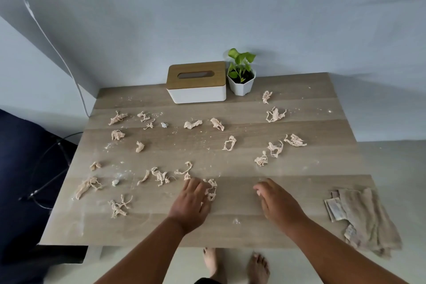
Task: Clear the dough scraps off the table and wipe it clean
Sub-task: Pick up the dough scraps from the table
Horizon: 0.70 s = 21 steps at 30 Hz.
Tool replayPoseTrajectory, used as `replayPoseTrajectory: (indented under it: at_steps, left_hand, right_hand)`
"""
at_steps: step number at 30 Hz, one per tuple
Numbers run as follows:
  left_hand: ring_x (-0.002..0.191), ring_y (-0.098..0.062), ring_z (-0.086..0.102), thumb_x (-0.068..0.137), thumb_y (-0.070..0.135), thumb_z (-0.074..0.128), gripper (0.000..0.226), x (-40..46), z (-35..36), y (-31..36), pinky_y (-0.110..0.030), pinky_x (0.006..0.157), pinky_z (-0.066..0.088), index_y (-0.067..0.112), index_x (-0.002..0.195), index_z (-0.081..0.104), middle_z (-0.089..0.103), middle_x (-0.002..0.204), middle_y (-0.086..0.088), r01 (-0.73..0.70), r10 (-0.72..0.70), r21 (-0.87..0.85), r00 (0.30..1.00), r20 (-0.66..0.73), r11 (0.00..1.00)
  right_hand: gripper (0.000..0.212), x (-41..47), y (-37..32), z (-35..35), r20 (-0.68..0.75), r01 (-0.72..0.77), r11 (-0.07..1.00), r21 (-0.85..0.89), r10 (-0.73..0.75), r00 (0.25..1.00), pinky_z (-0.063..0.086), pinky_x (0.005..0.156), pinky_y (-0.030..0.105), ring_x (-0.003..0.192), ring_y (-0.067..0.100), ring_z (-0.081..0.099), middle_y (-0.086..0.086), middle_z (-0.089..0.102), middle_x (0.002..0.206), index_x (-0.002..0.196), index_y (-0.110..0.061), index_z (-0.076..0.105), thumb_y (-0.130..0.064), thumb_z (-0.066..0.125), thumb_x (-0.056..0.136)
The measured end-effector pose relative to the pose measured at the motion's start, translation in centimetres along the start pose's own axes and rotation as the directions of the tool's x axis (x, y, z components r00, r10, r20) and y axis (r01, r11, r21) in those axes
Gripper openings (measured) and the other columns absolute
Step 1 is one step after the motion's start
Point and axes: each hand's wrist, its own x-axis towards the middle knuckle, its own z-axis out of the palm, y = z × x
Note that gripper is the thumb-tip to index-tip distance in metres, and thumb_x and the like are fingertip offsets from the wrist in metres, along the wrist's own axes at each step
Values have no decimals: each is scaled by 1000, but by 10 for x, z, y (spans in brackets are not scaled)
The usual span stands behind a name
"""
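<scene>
One dough scrap (211,189) lies under the left hand (191,203) fingers' loose spread; right hand (276,203) relaxed nearby.

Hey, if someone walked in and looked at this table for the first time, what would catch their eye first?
Probably the pale dough scraps strewn across nearly the whole wooden table, with flour dust between them. Next, the two hands at the near edge: the left hand rests on a scrap, the right hand hovers close to the tabletop beside it. A tissue box and small potted plant stand at the far edge, and a folded cloth lies at the near right corner.
</scene>
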Motion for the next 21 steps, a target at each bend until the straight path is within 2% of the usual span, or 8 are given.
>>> replayPoseTrajectory:
  at_steps: [4, 6, 8, 12, 15, 17, 21]
  left_hand:
    - [119, -33, 56, 84, 54, 68, 67, -7, 1, -17, -44, 101, 49, 17, 140, 59, 58, 137, -10, -217, 215, 178, 976, 33, 960]
    - [128, -35, 55, 81, 66, 65, 80, -6, 3, -25, -46, 104, 48, 19, 145, 56, 55, 146, -12, -259, 245, 244, 966, 87, 934]
    - [127, -35, 58, 82, 71, 62, 82, -4, 6, -29, -47, 103, 51, 19, 146, 57, 55, 150, -12, -284, 258, 291, 958, 124, 913]
    - [108, -33, 66, 88, 68, 62, 69, 2, 13, -28, -43, 91, 55, 19, 136, 65, 64, 137, -11, -337, 328, 324, 941, 84, 884]
    - [93, -28, 64, 88, 58, 67, 44, 8, 18, -26, -38, 84, 53, 22, 112, 71, 66, 116, -5, -346, 363, 320, 932, 7, 882]
    - [86, -26, 61, 88, 51, 67, 32, 12, 22, -27, -37, 80, 53, 21, 98, 70, 65, 105, -4, -346, 371, 306, 928, -27, 887]
    - [77, -26, 58, 91, 41, 67, 23, 21, 27, -32, -36, 72, 54, 19, 85, 64, 62, 90, -3, -372, 403, 307, 914, -43, 876]
  right_hand:
    - [16, 7, -8, 6, -52, -10, 999, -32, 8, 999, 55, 79, 41, 98, 28, 64, 5, 63, 108, 111, -11, 68, -14, 59, 98]
    - [18, 10, -10, 8, -77, -35, 998, -61, 30, 997, 56, 79, 43, 99, 29, 64, 6, 62, 107, 112, -11, 68, -16, 63, 96]
    - [20, 11, -10, 11, -115, -75, 991, -110, 62, 991, 57, 73, 43, 96, 29, 63, 6, 61, 105, 112, -13, 69, -19, 67, 93]
    - [20, 13, -6, 18, -194, -117, 966, -232, 73, 978, 56, 64, 40, 87, 29, 61, 5, 58, 99, 105, -14, 68, -23, 72, 87]
    - [23, 17, -2, 23, -242, -129, 949, -288, 58, 968, 55, 66, 39, 84, 29, 59, 5, 56, 97, 103, -14, 67, -24, 75, 84]
    - [27, 22, -1, 26, -264, -152, 937, -314, 67, 962, 54, 69, 39, 85, 28, 56, 5, 55, 98, 106, -14, 66, -27, 74, 83]
    - [42, 36, -2, 25, -295, -221, 924, -313, 126, 947, 54, 74, 42, 90, 32, 56, 9, 56, 105, 121, -12, 62, -33, 68, 84]
